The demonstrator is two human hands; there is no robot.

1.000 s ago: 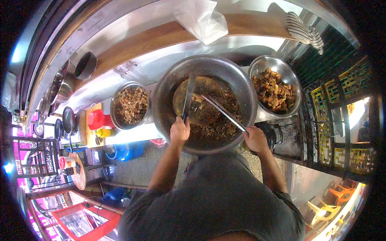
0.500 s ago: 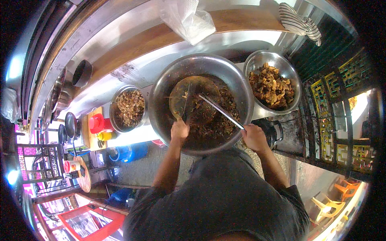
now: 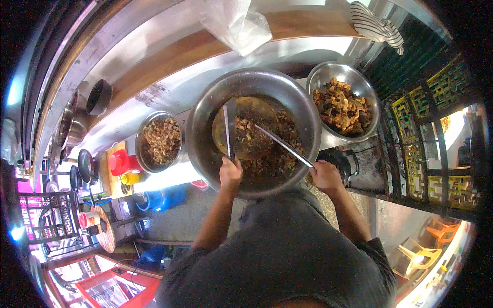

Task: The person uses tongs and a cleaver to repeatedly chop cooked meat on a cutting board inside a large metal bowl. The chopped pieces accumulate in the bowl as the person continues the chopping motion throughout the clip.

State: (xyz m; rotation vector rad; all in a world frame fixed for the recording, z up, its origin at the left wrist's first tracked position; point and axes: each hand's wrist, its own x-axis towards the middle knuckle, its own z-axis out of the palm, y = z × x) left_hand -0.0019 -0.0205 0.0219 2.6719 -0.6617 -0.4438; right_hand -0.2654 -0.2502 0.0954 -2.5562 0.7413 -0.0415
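Note:
A large metal basin [image 3: 197, 138] stands in front of me, with a round chopping board [image 3: 259, 109] inside it. My left hand [image 3: 230, 173] is closed on the handle of a broad-bladed knife [image 3: 230, 128], whose blade lies over the board's left part. Closed round metal tongs [image 3: 282, 142], my right hand [image 3: 327, 177] is at the basin's right rim. The tongs' tips reach the board beside small chopped meat pieces [image 3: 244, 124]. More dark chopped meat [image 3: 287, 154] lies in the basin, right of the board and on its near side.
To the right is a metal bowl [image 3: 375, 113] of larger browned pieces [image 3: 341, 107]. At the left sits a smaller bowl [image 3: 139, 156] of chopped meat, beside red [image 3: 119, 162] and yellow [image 3: 130, 178] containers. A plastic bag [image 3: 246, 33] hangs at the far ledge; a striped cloth [image 3: 377, 25] is far right.
The knife has shifted left on the board and its blade has turned, showing a bright edge. Chopped pieces now show between knife and tongs. The tongs stay nearly in place.

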